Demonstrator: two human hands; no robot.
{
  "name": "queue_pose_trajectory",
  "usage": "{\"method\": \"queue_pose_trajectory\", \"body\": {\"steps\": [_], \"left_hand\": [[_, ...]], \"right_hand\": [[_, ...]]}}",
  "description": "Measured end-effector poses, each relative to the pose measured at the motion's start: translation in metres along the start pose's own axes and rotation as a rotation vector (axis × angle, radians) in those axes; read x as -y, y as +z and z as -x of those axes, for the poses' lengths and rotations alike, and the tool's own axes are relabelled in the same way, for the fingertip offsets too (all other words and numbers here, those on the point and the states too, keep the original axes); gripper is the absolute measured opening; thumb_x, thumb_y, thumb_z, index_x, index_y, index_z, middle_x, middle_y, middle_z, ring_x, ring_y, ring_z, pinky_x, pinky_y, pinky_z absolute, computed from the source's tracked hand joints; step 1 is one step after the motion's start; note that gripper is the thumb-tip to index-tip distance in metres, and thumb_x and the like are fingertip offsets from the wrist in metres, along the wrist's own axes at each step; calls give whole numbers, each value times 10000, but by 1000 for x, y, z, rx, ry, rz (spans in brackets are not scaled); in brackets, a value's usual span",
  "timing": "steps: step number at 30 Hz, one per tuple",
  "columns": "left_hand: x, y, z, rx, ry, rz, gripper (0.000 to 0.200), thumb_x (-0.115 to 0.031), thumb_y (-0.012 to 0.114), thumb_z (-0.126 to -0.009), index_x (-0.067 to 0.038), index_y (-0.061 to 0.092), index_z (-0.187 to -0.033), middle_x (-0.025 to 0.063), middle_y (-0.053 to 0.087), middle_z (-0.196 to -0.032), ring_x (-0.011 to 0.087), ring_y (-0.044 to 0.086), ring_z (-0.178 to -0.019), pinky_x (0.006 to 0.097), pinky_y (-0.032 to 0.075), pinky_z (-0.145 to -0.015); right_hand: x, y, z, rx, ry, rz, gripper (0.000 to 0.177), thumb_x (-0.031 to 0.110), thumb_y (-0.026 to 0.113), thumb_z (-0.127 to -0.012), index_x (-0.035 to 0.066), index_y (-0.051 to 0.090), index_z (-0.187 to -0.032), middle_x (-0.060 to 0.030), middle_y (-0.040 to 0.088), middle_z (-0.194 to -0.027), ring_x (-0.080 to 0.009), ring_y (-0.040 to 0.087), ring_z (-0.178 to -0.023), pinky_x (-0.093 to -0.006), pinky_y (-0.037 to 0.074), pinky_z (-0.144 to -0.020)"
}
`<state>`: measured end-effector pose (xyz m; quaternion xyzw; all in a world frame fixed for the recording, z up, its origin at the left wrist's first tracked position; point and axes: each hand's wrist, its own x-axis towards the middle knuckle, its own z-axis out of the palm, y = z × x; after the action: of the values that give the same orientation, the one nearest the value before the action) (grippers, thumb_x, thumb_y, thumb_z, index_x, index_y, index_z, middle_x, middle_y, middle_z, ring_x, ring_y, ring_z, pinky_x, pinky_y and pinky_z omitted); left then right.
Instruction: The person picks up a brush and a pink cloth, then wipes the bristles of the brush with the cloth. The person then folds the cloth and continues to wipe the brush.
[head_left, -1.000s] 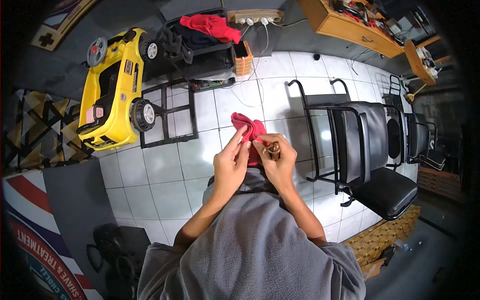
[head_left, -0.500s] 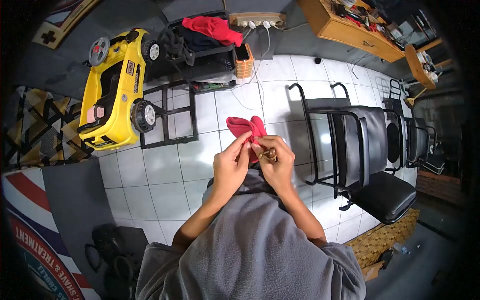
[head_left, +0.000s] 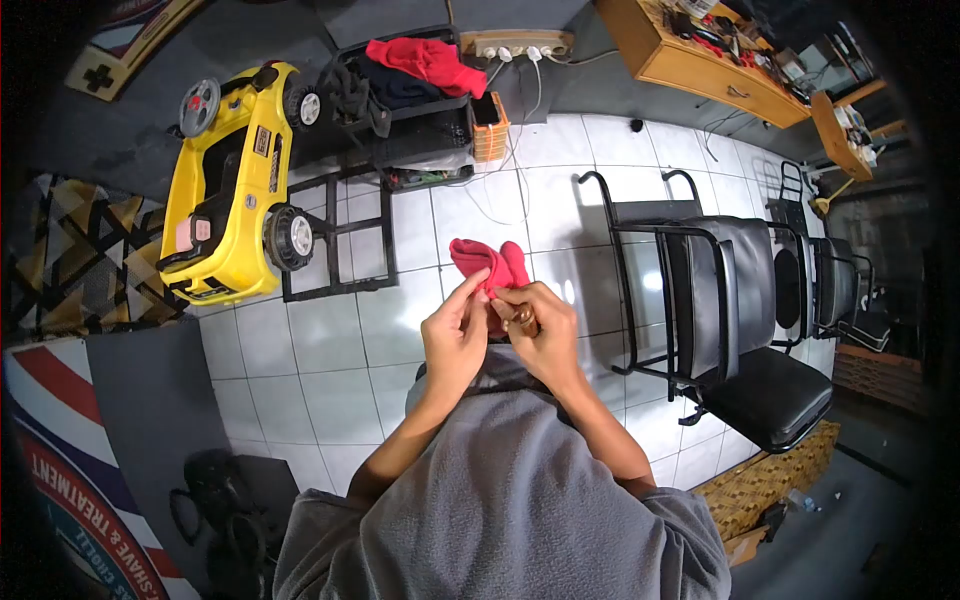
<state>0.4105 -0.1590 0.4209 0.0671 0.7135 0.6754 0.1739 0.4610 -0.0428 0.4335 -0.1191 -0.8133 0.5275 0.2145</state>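
Note:
A red cloth (head_left: 484, 260), bunched and folded, is held out in front of my body over the tiled floor. My left hand (head_left: 456, 338) pinches its near edge between thumb and fingers. From the other side my right hand (head_left: 545, 332), with a large brown-stoned ring, grips the same edge, its fingertips close to those of the left. The cloth's folds stand up beyond my fingertips, and part of it hangs below, mostly hidden by my hands. What lies right between the fingertips is too small to make out.
To the left stands a yellow toy car (head_left: 228, 190) beside a black metal frame (head_left: 340, 228). Another red cloth (head_left: 428, 64) lies on a black rack at the back. Black padded chairs (head_left: 720, 300) line the right, and a wooden drawer desk (head_left: 700, 75) is at the upper right.
Both hands have shifted slightly left. The fingers of my right hand have drawn in and curled more around the cloth's edge, nearer my left fingertips.

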Motion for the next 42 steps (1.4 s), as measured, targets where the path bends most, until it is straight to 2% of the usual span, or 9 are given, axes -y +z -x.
{"method": "queue_pose_trajectory", "body": {"steps": [7, 8, 12, 15, 19, 23, 27, 37, 42], "left_hand": [[-11, -23, -11, 192, 4, 12, 253, 58, 608, -828, 59, 602, -1081, 88, 670, -942, 97, 612, -837, 220, 496, -751], [-12, -26, -13, 209, 46, -55, 225, 57, 606, -829, 59, 616, -1054, 84, 672, -939, 95, 613, -842, 223, 497, -753], [-33, -36, -18, 293, 308, -314, 170, 42, 607, -810, 2, 664, -965, 101, 685, -894, 163, 656, -798, 264, 510, -708], [-50, -46, -22, 303, 438, -376, 181, 64, 591, -776, -14, 662, -923, 125, 669, -877, 252, 652, -809, 319, 510, -714], [-57, -61, -30, 222, 556, -470, 205, 102, 557, -760, 3, 645, -917, 123, 662, -888, 257, 640, -849, 329, 508, -749], [-63, -70, -32, 104, 519, -536, 208, 104, 512, -808, 14, 622, -960, 129, 651, -918, 237, 635, -834, 299, 502, -751], [-65, -76, -35, 46, 494, -548, 319, 180, 441, -774, 27, 593, -1009, 168, 627, -947, 273, 635, -861, 329, 516, -749], [-74, -77, -38, 48, 540, -534, 321, 175, 426, -785, 19, 583, -1017, 162, 618, -942, 269, 634, -854, 313, 512, -751], [-69, -82, -43, 60, 602, -582, 354, 181, 408, -765, 10, 592, -1014, 154, 621, -942, 270, 641, -835, 322, 516, -774]], "right_hand": [[-7, -16, -4, 262, 19, -150, 446, -124, 507, -595, 13, 640, -999, -129, 631, -899, -262, 626, -780, -294, 483, -669], [-16, -22, -7, 297, -38, -168, 439, -117, 542, -646, 30, 619, -1053, -126, 614, -1007, -246, 614, -760, -293, 481, -680], [-22, -27, -21, 124, 169, 13, 398, -52, 615, -754, 99, 595, -1122, -136, 521, -1207, -247, 609, -800, -309, 489, -706], [-40, -28, -25, 74, -22, 130, 408, -35, 643, -742, 123, 602, -1115, -142, 482, -1263, -268, 624, -845, -333, 500, -715], [-48, -38, -26, 251, 21, 298, 329, 25, 685, -727, 110, 626, -1039, -149, 483, -1218, -295, 635, -822, -377, 513, -689], [-31, -38, -24, 317, -133, 382, 266, 43, 703, -669, 74, 652, -928, -104, 506, -1165, -239, 632, -708, -363, 517, -648], [-25, -37, -18, 386, -489, 301, 257, 84, 699, -647, 30, 642, -892, -79, 525, -1147, -223, 589, -831, -336, 516, -611], [17, -30, -20, 522, -533, 393, 210, 106, 651, -700, 13, 578, -875, -81, 521, -1166, -243, 594, -870, -348, 533, -592], [2, -26, -13, 652, -459, 513, 175, 76, 580, -754, 15, 522, -908, -134, 592, -1030, -303, 649, -679, -395, 534, -571]]}}
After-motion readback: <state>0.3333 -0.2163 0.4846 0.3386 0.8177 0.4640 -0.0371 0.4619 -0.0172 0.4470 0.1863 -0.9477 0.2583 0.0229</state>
